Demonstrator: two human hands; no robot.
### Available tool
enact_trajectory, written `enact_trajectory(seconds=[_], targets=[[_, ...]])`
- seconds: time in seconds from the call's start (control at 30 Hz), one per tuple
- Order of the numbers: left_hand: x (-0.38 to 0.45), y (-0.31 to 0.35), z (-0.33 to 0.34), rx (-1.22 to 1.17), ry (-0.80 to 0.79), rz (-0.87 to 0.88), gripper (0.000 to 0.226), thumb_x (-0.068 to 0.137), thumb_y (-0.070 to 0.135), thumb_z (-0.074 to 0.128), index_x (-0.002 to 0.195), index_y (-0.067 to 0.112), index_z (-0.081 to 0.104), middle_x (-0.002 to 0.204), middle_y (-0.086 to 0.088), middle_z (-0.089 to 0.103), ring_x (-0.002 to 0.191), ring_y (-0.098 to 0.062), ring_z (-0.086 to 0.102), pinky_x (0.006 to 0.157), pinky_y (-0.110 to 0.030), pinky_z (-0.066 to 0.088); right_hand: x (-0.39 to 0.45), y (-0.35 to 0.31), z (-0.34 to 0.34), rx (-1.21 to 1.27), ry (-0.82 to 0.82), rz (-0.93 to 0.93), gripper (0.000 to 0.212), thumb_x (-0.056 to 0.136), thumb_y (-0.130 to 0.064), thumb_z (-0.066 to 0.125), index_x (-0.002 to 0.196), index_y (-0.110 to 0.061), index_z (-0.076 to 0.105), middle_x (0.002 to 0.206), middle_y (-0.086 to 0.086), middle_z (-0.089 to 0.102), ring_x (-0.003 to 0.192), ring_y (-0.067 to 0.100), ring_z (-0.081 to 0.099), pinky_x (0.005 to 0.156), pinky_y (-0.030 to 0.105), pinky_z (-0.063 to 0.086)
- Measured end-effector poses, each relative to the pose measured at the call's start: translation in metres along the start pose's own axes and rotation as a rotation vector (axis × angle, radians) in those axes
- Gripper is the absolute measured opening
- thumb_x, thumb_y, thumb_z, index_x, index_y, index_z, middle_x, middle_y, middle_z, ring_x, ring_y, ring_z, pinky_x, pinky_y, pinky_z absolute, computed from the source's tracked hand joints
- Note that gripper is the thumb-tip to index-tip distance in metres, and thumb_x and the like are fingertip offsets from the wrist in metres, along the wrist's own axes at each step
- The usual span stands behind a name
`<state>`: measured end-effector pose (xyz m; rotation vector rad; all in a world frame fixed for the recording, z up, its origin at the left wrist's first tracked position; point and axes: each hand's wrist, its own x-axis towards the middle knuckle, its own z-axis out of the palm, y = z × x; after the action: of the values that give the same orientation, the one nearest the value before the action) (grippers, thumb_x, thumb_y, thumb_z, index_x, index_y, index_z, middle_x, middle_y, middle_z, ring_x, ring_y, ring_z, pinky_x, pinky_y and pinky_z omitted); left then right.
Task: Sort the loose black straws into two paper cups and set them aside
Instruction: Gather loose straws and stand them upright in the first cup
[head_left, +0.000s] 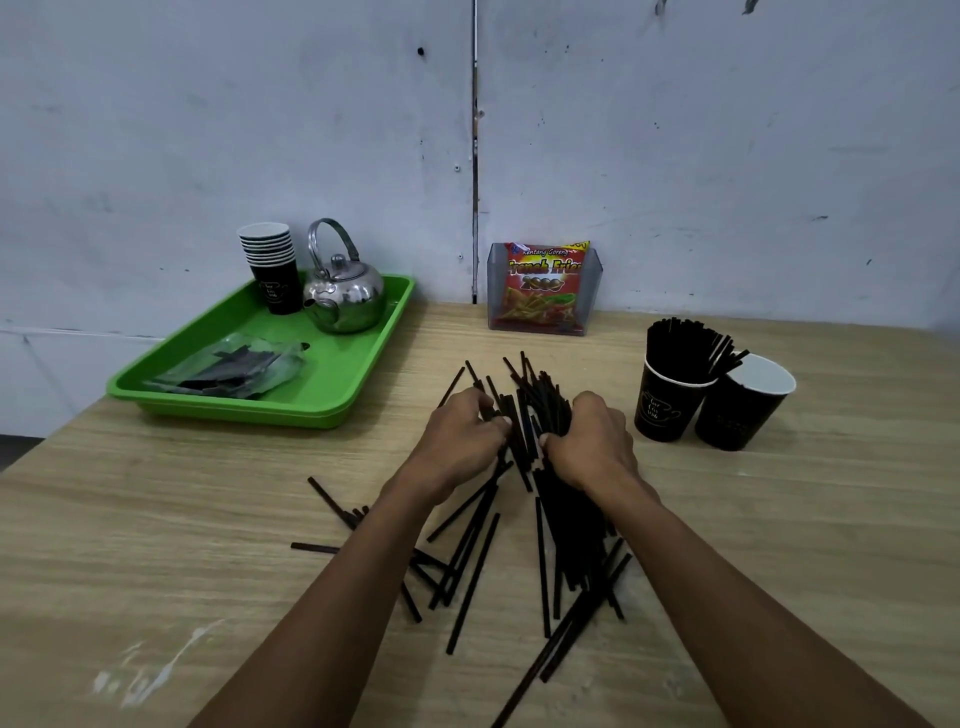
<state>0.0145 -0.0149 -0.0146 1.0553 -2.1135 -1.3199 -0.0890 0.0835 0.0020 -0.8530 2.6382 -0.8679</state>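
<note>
Loose black straws (519, 566) lie scattered over the middle of the wooden table. My left hand (460, 436) and my right hand (592, 441) are side by side, both closed around a bundle of black straws (530, 405) whose ends fan out beyond my fingers. To the right stand two black paper cups. The nearer left cup (667, 405) is packed with upright straws. The right cup (740, 410) leans away and shows a white inside with one or two straw tips resting at its rim.
A green tray (343, 395) at the back left carries a stack of paper cups (272, 265), a steel kettle (343, 296) and a plastic bag of dark items (234, 366). A clear holder with a snack packet (543, 288) stands against the wall.
</note>
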Motion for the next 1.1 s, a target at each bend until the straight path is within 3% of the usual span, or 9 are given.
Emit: enact_trajectory(seconds=[0.13, 0.3, 0.57, 0.67, 0.83, 0.97, 1.1], targets=[[0.001, 0.002, -0.002, 0.017, 0.043, 0.054, 0.027, 0.094, 0.026, 0.059, 0.118, 0.013, 0.057, 0.079, 0.001, 0.06, 0.064, -0.012, 0.055, 0.062, -0.029, 0.047, 0.006, 0.001, 0.001, 0.052, 0.005, 0.012, 0.025, 0.089, -0.024, 0.069, 0.098, -0.017, 0.046, 0.113, 0.01, 0.056, 0.102, 0.032, 0.058, 0.076, 0.033, 0.044], [0.003, 0.005, -0.006, 0.032, 0.076, 0.081, 0.031, 0.093, 0.027, 0.061, 0.12, 0.012, 0.059, 0.09, -0.006, 0.064, 0.074, -0.017, 0.054, 0.067, -0.028, 0.042, 0.015, 0.002, 0.0, 0.186, -0.004, 0.039, 0.024, 0.086, -0.017, 0.068, 0.108, -0.014, 0.058, 0.108, 0.009, 0.062, 0.093, 0.027, 0.06, 0.077, 0.033, 0.051], [0.006, 0.01, -0.004, 0.022, 0.062, 0.091, 0.033, 0.093, 0.026, 0.06, 0.123, 0.013, 0.057, 0.083, -0.002, 0.065, 0.07, -0.014, 0.056, 0.068, -0.031, 0.046, 0.025, 0.003, -0.009, 0.419, -0.078, 0.073, 0.019, 0.077, -0.001, 0.063, 0.091, -0.011, 0.055, 0.093, 0.015, 0.063, 0.087, 0.033, 0.064, 0.077, 0.046, 0.059], [0.006, 0.013, -0.001, 0.015, 0.049, 0.089, 0.033, 0.093, 0.027, 0.06, 0.123, 0.013, 0.057, 0.084, -0.002, 0.065, 0.07, -0.014, 0.056, 0.066, -0.029, 0.044, 0.025, 0.007, -0.014, 0.458, -0.107, 0.085, 0.022, 0.075, 0.0, 0.062, 0.094, -0.009, 0.055, 0.093, 0.017, 0.063, 0.088, 0.035, 0.064, 0.077, 0.049, 0.059], [0.007, 0.022, 0.004, 0.05, 0.041, 0.082, 0.022, 0.095, 0.024, 0.056, 0.106, 0.007, 0.064, 0.083, -0.004, 0.062, 0.075, -0.019, 0.057, 0.07, -0.031, 0.046, 0.024, 0.012, -0.016, 0.575, -0.179, 0.065, 0.032, 0.076, 0.008, 0.059, 0.107, -0.001, 0.059, 0.101, 0.025, 0.066, 0.09, 0.04, 0.067, 0.074, 0.054, 0.06], [0.01, 0.028, 0.012, -0.076, 0.031, -0.033, 0.04, 0.098, 0.029, 0.05, 0.092, -0.008, 0.065, 0.077, -0.013, 0.057, 0.068, -0.022, 0.053, 0.061, -0.032, 0.041, 0.021, 0.013, -0.018, 0.658, -0.158, -0.037, 0.028, 0.076, 0.019, 0.055, 0.086, -0.004, 0.067, 0.093, 0.028, 0.07, 0.084, 0.041, 0.07, 0.073, 0.054, 0.059], [0.012, 0.043, 0.015, -0.387, -0.052, -0.248, 0.045, 0.094, 0.05, 0.052, 0.098, 0.006, 0.061, 0.089, -0.011, 0.068, 0.072, -0.019, 0.062, 0.055, -0.027, 0.049, 0.02, 0.014, -0.019, 0.735, -0.178, -0.095, 0.033, 0.081, 0.019, 0.052, 0.092, -0.009, 0.067, 0.086, 0.018, 0.07, 0.079, 0.032, 0.07, 0.068, 0.042, 0.06]])
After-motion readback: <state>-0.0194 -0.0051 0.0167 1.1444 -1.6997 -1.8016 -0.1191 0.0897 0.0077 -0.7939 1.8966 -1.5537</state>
